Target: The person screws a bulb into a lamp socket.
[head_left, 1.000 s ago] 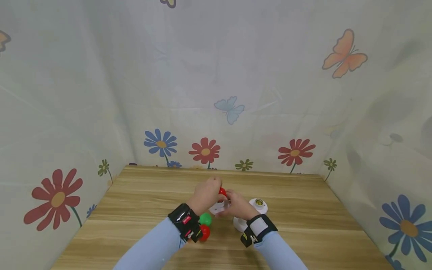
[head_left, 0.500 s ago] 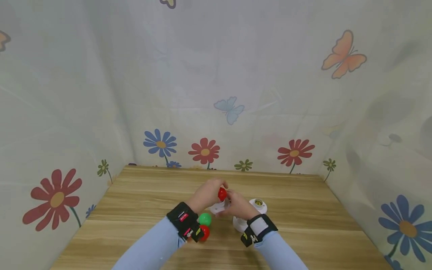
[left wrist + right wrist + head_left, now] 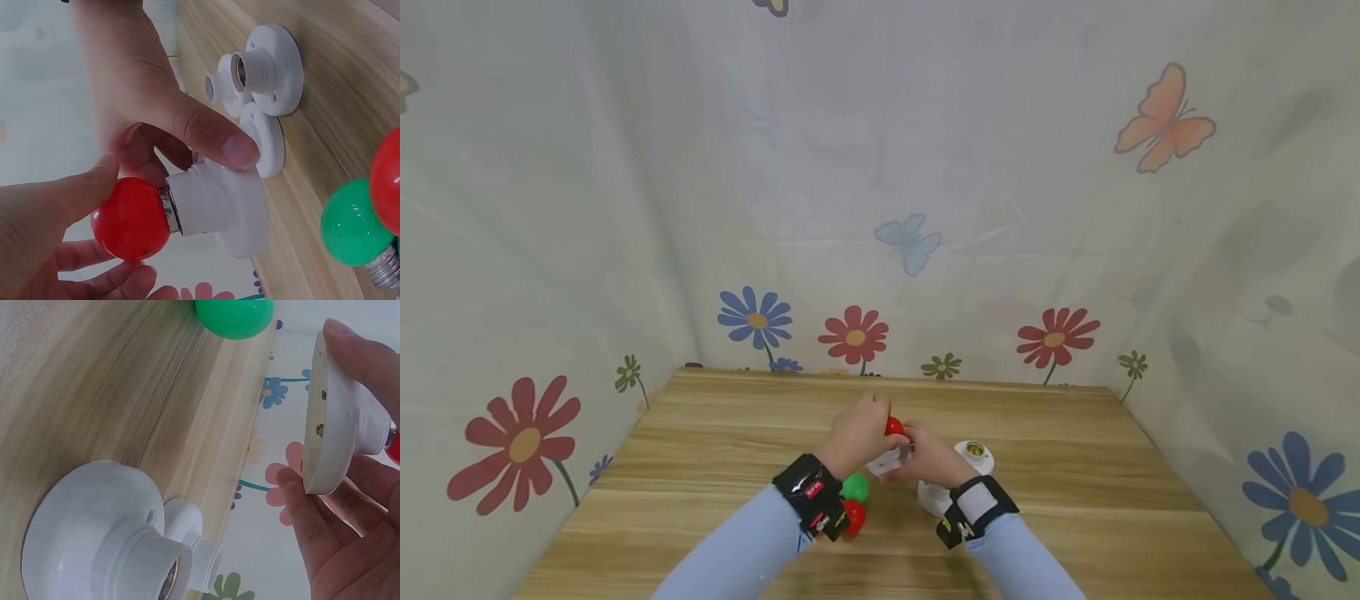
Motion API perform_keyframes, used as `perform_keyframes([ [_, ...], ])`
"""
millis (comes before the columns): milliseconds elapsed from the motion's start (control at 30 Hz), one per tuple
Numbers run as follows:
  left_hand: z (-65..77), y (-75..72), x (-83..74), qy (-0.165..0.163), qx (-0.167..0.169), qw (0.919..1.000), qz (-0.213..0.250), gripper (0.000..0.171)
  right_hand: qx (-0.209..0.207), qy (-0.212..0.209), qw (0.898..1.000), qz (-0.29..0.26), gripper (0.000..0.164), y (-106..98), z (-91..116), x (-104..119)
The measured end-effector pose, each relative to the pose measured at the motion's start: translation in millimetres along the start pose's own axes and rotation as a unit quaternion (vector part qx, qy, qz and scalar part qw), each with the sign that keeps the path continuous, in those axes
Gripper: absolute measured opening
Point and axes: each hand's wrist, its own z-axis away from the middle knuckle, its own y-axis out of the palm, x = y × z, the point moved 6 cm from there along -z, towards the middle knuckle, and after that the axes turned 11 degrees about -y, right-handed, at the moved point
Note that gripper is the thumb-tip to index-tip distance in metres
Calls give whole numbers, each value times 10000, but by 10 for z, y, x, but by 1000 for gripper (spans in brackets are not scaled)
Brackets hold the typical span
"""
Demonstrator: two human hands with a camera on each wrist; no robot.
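My left hand (image 3: 856, 435) grips the round red light bulb (image 3: 130, 219), thumb on one side and fingers curled round the other. My right hand (image 3: 934, 457) holds a white lamp socket (image 3: 215, 206) by the rim of its round base, thumb on one face and fingers opposite. The bulb's metal screw end sits at the mouth of the socket, with some thread still showing between glass and collar. In the right wrist view, the hollow underside of the socket base (image 3: 317, 419) shows small brass screws. Both hands are above the table.
More white lamp sockets stand on the wooden table (image 3: 737, 417) beside my right wrist, one socket (image 3: 975, 457) behind another (image 3: 933, 498). By my left wrist lie a green bulb (image 3: 856, 487) and another red bulb (image 3: 854, 517). A flower-printed curtain (image 3: 805, 250) surrounds the table.
My left hand rolled forward round the red bulb, baring more of it half a second ago, then turned back. The right hand and the socket have stayed nearly still.
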Motion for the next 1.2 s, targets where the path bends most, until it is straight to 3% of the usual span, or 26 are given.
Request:
perform_keyframes([
  [367,0,7,-16,83,626,9968,495,35,124,151,9997,137,69,26,19,-12],
  [833,-11,-33,-23,396,917,9914,844,41,59,125,9999,87,70,16,33,30],
  [967,-33,-29,-20,564,1026,9900,781,38,39,155,9999,39,78,14,34,20],
  [1067,-33,-16,-23,531,1120,9894,754,36,51,167,9998,22,83,14,38,13],
  [1200,-44,7,-13,298,1125,9907,704,30,73,185,9998,-6,77,16,34,5],
])
